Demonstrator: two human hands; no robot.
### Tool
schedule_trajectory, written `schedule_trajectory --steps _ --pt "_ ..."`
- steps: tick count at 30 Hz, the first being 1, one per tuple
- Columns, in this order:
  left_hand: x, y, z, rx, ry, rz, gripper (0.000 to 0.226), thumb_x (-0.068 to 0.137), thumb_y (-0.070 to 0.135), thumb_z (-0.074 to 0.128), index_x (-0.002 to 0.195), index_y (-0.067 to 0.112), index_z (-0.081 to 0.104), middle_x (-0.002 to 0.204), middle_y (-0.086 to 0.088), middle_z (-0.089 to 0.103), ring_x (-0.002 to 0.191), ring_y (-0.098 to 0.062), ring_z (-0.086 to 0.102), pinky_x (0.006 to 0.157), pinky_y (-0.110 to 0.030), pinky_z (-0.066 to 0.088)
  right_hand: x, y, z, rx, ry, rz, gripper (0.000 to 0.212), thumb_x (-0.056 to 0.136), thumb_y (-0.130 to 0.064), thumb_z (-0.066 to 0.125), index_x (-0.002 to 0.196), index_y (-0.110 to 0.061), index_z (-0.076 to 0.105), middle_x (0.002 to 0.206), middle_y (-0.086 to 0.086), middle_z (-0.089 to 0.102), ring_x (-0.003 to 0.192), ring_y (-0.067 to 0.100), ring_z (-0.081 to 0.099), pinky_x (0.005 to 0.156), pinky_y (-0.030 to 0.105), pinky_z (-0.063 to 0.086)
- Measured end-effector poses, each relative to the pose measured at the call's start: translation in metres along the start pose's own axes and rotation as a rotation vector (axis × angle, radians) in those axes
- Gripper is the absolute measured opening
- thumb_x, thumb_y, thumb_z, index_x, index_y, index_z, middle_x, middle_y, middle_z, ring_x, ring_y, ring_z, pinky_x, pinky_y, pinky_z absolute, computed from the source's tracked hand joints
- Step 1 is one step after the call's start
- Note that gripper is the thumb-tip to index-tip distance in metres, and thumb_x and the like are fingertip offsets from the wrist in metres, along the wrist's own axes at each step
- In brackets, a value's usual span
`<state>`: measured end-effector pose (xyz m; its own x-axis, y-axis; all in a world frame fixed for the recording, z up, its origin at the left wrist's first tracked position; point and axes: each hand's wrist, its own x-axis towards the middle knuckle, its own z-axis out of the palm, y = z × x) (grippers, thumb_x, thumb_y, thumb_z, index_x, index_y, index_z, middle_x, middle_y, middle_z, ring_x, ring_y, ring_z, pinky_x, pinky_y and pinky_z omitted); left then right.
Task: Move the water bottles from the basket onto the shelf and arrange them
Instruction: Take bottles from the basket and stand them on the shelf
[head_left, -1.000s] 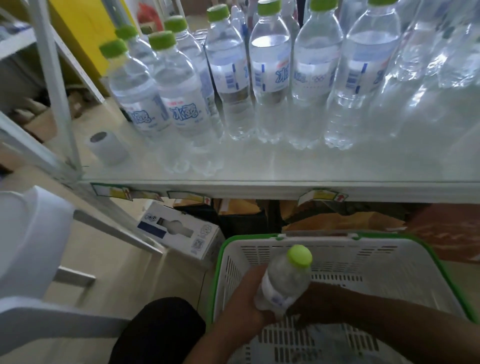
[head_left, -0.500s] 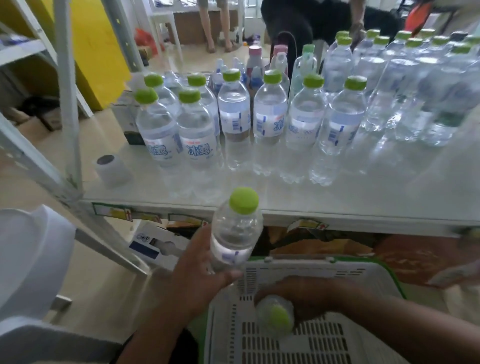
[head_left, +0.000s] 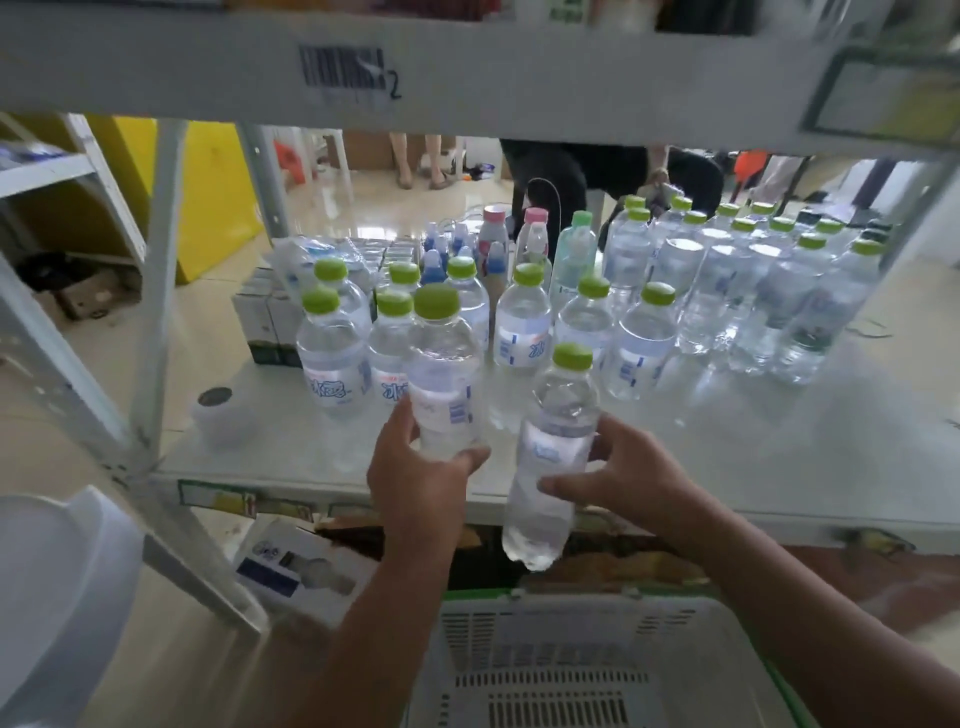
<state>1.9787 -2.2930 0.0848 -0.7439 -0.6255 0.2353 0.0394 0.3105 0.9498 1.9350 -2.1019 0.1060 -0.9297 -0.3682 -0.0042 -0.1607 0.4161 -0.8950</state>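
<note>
My left hand (head_left: 415, 478) grips a clear water bottle with a green cap (head_left: 441, 379) upright, over the front edge of the white shelf (head_left: 727, 467). My right hand (head_left: 618, 467) holds a second green-capped bottle (head_left: 550, 457), slightly tilted, its base hanging below the shelf edge. Behind them several green-capped water bottles (head_left: 524, 332) stand in rows on the shelf. The white basket with a green rim (head_left: 571, 665) sits below, at the bottom of the view; its visible part shows no bottles.
A small white roll (head_left: 221, 415) stands on the shelf at the left. White shelf posts (head_left: 156, 291) rise on the left and an upper shelf board (head_left: 467, 67) runs overhead. A white and blue box (head_left: 291, 566) lies under the shelf. People's legs show on the floor behind.
Both hands rose from the basket to the shelf's front edge. The right hand took a second bottle out of the basket. The view tilted upward.
</note>
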Motion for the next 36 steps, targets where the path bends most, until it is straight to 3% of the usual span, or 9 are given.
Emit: schedule_trajectory --steps 4,8,11,13,17,20,27,32,36 --pt "0.005 0.002 0.029 0.001 0.069 0.032 0.074 0.053 0.016 0.089 0.119 0.018 0.056 0.106 0.012 0.061 0.099 -0.004 0.052 0.086 -0.024 0.043 0.020 -0.001 0.013 -0.032 0.293 0.025 0.061 0.051 -0.043 0.088 0.101 -0.031 0.057 0.078 0.004 0.073 0.065 0.021 0.070 0.064 0.040 0.060" --pt "0.009 -0.008 0.052 0.038 0.079 0.054 0.078 0.052 0.008 0.088 0.122 0.015 0.056 0.113 -0.001 0.060 0.104 -0.013 0.054 0.092 -0.030 0.045 0.034 -0.003 0.021 0.046 0.368 0.025 0.048 0.058 -0.041 0.087 0.095 -0.032 0.058 0.074 -0.001 0.071 0.063 0.012 0.067 0.061 0.032 0.057" --pt "0.004 -0.012 0.060 0.041 0.089 0.038 0.076 0.057 0.003 0.084 0.126 0.016 0.054 0.109 0.000 0.049 0.101 -0.011 0.047 0.088 -0.021 0.036 0.039 -0.011 0.023 0.038 0.388 0.007 0.044 0.062 -0.034 0.086 0.098 -0.032 0.061 0.069 -0.009 0.065 0.057 -0.004 0.058 0.052 0.008 0.042" --pt "0.000 -0.016 0.064 0.034 0.103 0.011 0.077 0.061 0.004 0.083 0.130 0.015 0.050 0.111 -0.001 0.046 0.103 -0.011 0.046 0.090 -0.018 0.034 0.044 -0.014 0.024 0.005 0.395 0.000 0.044 0.064 -0.029 0.086 0.101 -0.031 0.062 0.072 -0.014 0.064 0.061 -0.010 0.058 0.051 0.004 0.040" --pt "-0.001 -0.024 0.071 0.073 0.135 0.025 0.080 0.066 0.004 0.081 0.136 0.013 0.043 0.117 -0.010 0.045 0.110 -0.022 0.050 0.094 -0.025 0.038 0.051 -0.018 0.025 -0.074 0.391 0.000 0.050 0.067 -0.029 0.084 0.110 -0.027 0.059 0.075 -0.021 0.057 0.071 -0.004 0.057 0.059 0.011 0.041" --pt "-0.004 -0.029 0.075 0.160 0.126 0.057 0.079 0.073 0.011 0.077 0.139 0.013 0.034 0.124 -0.013 0.042 0.118 -0.026 0.046 0.094 -0.034 0.044 0.055 -0.018 0.024 -0.184 0.372 0.022 0.056 0.068 -0.034 0.083 0.112 -0.020 0.053 0.080 -0.011 0.054 0.078 0.014 0.055 0.066 0.024 0.041" --pt "-0.006 -0.026 0.072 0.668 0.151 0.156 0.078 0.063 0.038 0.082 0.121 0.003 0.044 0.101 -0.015 0.053 0.091 -0.030 0.056 0.061 -0.039 0.055 0.057 -0.016 0.020 -0.303 0.327 0.146 0.053 0.069 -0.041 0.081 0.105 -0.013 0.053 0.086 -0.002 0.058 0.078 0.017 0.056 0.057 0.024 0.041" --pt "-0.004 -0.033 0.074 0.614 0.175 0.148 0.074 0.065 0.035 0.082 0.116 0.004 0.039 0.102 -0.017 0.051 0.090 -0.031 0.054 0.064 -0.040 0.056 0.054 -0.004 0.028 -0.402 0.246 0.232 0.055 0.073 -0.048 0.075 0.108 -0.009 0.059 0.100 0.004 0.064 0.088 0.021 0.061 0.075 0.031 0.051" --pt "-0.008 -0.037 0.078 0.629 0.193 0.125 0.073 0.061 0.035 0.084 0.114 0.001 0.046 0.102 -0.017 0.052 0.089 -0.030 0.055 0.065 -0.036 0.057 0.050 -0.003 0.030 -0.450 0.269 0.213 0.053 0.075 -0.049 0.073 0.105 -0.007 0.059 0.092 0.005 0.060 0.078 0.019 0.052 0.067 0.029 0.045"
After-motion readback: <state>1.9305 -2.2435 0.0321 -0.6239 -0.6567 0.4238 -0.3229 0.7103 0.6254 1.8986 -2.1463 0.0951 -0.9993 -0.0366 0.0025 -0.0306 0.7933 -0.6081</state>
